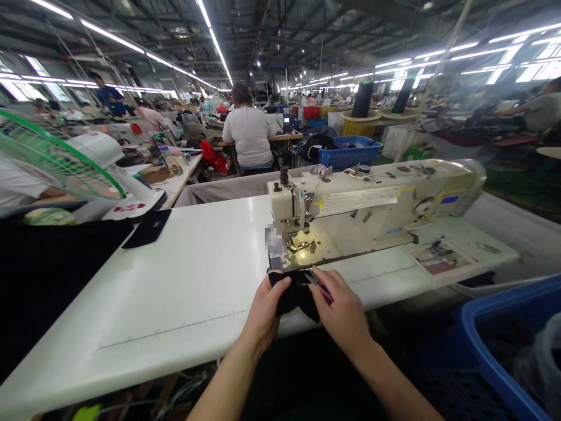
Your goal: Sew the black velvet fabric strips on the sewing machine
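Just in front of the sewing machine (372, 199), at the table's near edge, my left hand (265, 307) is closed on a black fabric piece (289, 295), thumb on top. Small pale lettering shows on the cloth. My right hand (339, 304) grips thread snips (323, 290) with a metal tip and a purplish handle; the tip lies against the fabric's upper edge. Fingers hide part of the snips. The lit presser foot (300, 244) sits a little beyond both hands, apart from the cloth.
Another black piece (148, 228) lies on the white table (188, 275) at its far left. A green-rimmed fan (56, 152) stands left. A blue basket (486, 345) is close on the right. A person in a white shirt (248, 137) sits ahead, by another blue basket (350, 153).
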A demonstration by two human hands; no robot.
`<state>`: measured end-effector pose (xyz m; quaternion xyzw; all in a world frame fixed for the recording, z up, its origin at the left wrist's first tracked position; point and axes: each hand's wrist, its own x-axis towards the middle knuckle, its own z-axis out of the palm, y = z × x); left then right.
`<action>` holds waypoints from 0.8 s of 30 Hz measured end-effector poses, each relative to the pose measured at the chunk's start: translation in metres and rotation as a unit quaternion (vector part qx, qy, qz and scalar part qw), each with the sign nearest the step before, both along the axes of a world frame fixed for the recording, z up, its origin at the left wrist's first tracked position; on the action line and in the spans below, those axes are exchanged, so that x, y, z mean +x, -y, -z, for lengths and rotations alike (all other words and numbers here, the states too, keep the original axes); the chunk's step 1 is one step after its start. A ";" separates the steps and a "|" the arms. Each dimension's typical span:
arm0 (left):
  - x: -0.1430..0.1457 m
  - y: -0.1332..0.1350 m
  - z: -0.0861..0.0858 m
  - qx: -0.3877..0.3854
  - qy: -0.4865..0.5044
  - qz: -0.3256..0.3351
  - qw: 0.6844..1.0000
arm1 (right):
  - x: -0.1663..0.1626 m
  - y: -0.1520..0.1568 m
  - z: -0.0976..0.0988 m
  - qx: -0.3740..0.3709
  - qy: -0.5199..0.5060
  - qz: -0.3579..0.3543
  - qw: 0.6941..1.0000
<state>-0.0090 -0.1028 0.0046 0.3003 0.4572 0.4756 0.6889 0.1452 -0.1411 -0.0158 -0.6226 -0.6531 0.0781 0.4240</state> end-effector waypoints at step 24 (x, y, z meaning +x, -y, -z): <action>0.005 0.003 0.004 0.001 0.002 0.001 1.000 | 0.000 0.000 0.003 0.023 -0.004 0.009 1.000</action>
